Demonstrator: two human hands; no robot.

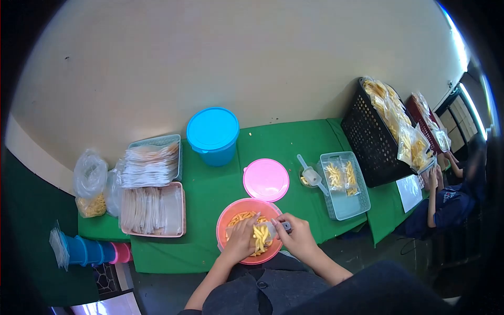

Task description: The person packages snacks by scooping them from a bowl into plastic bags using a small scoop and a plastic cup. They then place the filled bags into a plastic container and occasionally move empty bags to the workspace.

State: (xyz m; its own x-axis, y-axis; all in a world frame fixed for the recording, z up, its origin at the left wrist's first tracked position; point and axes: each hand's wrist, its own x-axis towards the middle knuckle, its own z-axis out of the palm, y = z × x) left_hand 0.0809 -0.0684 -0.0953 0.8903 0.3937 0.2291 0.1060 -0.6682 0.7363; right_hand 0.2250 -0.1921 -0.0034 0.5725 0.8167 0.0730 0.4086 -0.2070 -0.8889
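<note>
A salmon-pink bowl holds many yellow, stick-shaped snacks. Above it, my left hand is closed around a small clear bag with the same snacks inside. My right hand is closed at the bag's right side, on a tool with a round grey end. It looks like a scoop, but its other end is partly hidden by the fingers and the bag. A pink lid lies just behind the bowl.
A scoop lies beside a light-blue tray with filled bags. Behind stand a lidded blue tub and a black basket of filled bags. Flat bags fill a pink tray at left. A person works at right.
</note>
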